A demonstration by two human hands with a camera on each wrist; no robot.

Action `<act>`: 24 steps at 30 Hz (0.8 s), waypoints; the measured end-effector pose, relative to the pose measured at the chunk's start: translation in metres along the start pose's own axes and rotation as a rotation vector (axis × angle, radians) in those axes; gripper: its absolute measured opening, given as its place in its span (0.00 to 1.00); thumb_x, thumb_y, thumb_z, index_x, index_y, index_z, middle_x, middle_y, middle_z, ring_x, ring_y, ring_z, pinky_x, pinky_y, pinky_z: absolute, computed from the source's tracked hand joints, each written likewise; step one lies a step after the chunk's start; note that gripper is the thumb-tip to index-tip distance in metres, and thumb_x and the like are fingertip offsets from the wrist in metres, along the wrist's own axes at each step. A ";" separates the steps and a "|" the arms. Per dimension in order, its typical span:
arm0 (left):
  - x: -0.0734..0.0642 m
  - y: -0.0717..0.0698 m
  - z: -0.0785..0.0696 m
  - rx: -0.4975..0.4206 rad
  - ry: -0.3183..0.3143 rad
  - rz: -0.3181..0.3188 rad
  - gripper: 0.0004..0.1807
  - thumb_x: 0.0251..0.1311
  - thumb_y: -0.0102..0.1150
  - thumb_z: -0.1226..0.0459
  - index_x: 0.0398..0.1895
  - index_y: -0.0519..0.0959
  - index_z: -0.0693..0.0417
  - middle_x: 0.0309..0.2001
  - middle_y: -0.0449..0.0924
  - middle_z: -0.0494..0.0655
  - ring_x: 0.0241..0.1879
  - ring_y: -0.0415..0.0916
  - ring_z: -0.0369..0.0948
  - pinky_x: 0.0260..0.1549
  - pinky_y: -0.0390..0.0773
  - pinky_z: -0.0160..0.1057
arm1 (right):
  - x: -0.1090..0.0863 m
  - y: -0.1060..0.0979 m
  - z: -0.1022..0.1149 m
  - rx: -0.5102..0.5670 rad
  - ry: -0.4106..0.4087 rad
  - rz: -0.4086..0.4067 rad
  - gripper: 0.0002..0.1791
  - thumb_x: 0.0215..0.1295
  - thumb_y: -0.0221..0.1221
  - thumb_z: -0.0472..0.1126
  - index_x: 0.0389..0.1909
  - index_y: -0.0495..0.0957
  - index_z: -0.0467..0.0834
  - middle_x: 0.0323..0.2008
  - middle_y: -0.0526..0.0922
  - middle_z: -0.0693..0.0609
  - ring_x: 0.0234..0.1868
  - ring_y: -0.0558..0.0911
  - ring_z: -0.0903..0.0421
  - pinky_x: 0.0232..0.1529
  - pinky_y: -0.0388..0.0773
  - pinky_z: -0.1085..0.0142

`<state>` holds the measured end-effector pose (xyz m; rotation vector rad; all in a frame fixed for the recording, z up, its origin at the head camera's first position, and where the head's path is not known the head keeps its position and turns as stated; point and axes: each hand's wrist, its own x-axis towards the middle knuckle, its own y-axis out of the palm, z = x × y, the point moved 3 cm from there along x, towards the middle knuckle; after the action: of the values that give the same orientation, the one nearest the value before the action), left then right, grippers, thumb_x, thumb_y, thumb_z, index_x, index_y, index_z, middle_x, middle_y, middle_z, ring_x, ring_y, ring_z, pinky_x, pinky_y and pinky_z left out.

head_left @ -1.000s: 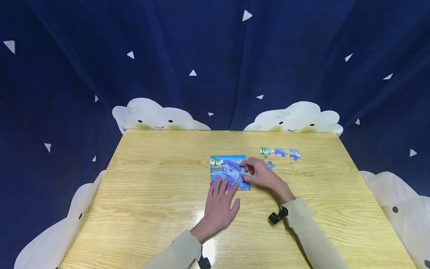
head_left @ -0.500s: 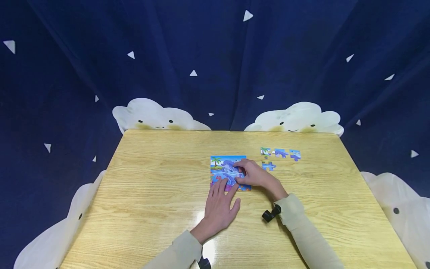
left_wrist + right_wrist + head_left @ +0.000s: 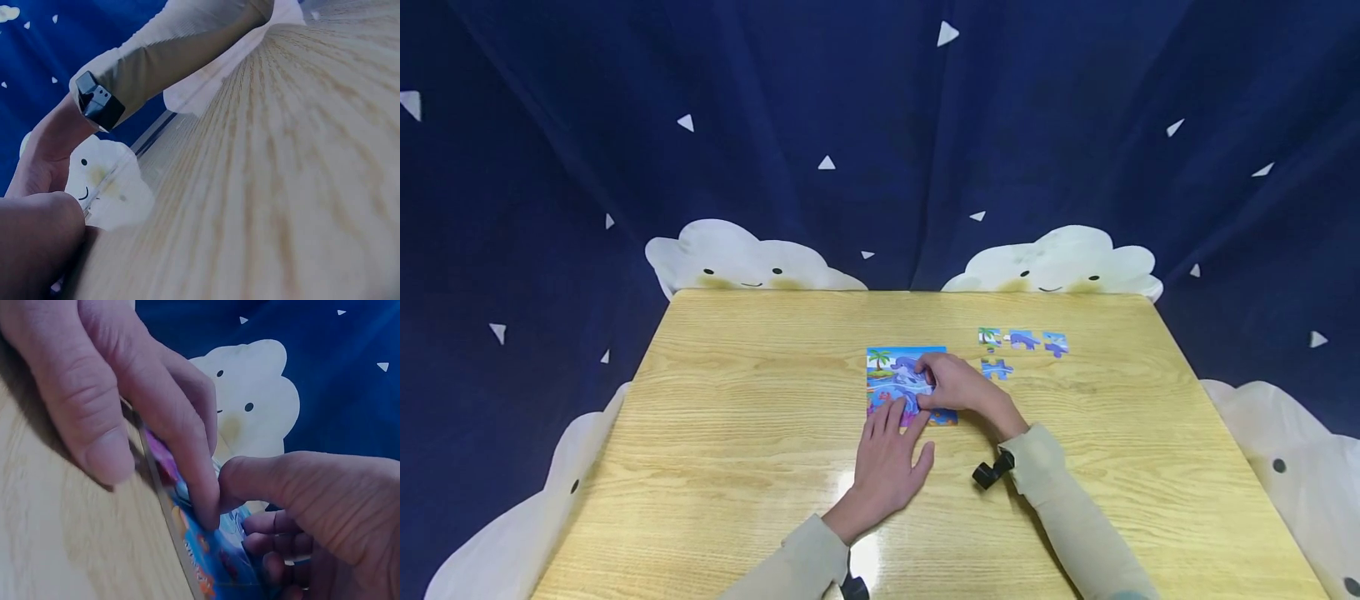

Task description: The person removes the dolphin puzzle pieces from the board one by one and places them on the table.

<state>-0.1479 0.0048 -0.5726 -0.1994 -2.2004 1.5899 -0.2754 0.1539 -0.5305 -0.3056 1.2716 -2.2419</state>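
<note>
A dolphin jigsaw puzzle (image 3: 880, 386) lies flat at mid-table, showing a palm tree and sea. My left hand (image 3: 891, 458) rests on its near edge with straight fingers. Over the puzzle's right half, my right hand (image 3: 955, 385) is curled down with thumb and index finger apart, gripping a puzzle piece largely hidden under the hand. In the right wrist view, the right thumb (image 3: 244, 481) comes down right beside a left fingertip (image 3: 209, 519), over the blue printed surface (image 3: 231, 565). The left wrist view shows mostly table grain.
Several loose puzzle pieces lie right of the puzzle: a palm-tree piece (image 3: 988, 336), dolphin pieces (image 3: 1024, 340) in the same row, and a blue one (image 3: 997, 369) nearer. A dark blue curtain (image 3: 790, 125) with white clouds hangs behind the wooden table (image 3: 752, 400).
My right hand has slid left across the puzzle, uncovering the nearer blue loose piece. My left hand keeps its place on the near edge.
</note>
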 end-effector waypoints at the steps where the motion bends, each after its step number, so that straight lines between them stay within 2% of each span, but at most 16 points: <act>1: 0.000 0.000 0.000 0.001 0.001 0.000 0.28 0.75 0.44 0.45 0.73 0.74 0.37 0.74 0.65 0.56 0.77 0.56 0.56 0.74 0.56 0.56 | 0.000 0.000 0.001 -0.005 0.016 0.011 0.26 0.51 0.71 0.45 0.51 0.79 0.39 0.29 0.76 0.54 0.29 0.73 0.58 0.33 0.72 0.63; 7: 0.000 0.000 0.001 0.003 0.002 0.010 0.28 0.75 0.43 0.44 0.74 0.73 0.37 0.75 0.65 0.56 0.77 0.57 0.56 0.74 0.56 0.57 | 0.000 0.000 0.005 0.007 0.051 0.031 0.27 0.50 0.71 0.45 0.49 0.71 0.43 0.31 0.74 0.52 0.28 0.72 0.56 0.31 0.70 0.63; 16: 0.001 -0.001 0.002 0.000 -0.015 0.040 0.29 0.76 0.42 0.44 0.75 0.72 0.36 0.76 0.64 0.56 0.78 0.55 0.55 0.75 0.55 0.56 | -0.002 0.005 0.007 0.118 -0.064 -0.063 0.26 0.49 0.70 0.36 0.48 0.71 0.41 0.34 0.76 0.51 0.31 0.73 0.57 0.35 0.73 0.64; 20: 0.000 0.001 0.003 0.005 -0.010 0.033 0.29 0.76 0.41 0.43 0.75 0.72 0.36 0.76 0.64 0.56 0.77 0.56 0.55 0.75 0.55 0.56 | -0.003 0.007 0.005 0.185 -0.098 -0.079 0.26 0.50 0.70 0.33 0.50 0.72 0.40 0.34 0.79 0.51 0.28 0.74 0.60 0.30 0.75 0.67; 24: 0.000 0.002 0.002 0.004 -0.007 0.034 0.29 0.76 0.41 0.44 0.76 0.71 0.36 0.76 0.64 0.56 0.77 0.56 0.56 0.75 0.54 0.56 | -0.004 0.006 0.002 0.237 -0.097 -0.086 0.24 0.52 0.71 0.32 0.50 0.74 0.40 0.33 0.81 0.50 0.25 0.74 0.60 0.26 0.73 0.68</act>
<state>-0.1494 0.0037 -0.5746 -0.2312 -2.2102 1.6151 -0.2693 0.1524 -0.5344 -0.3809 0.9473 -2.3907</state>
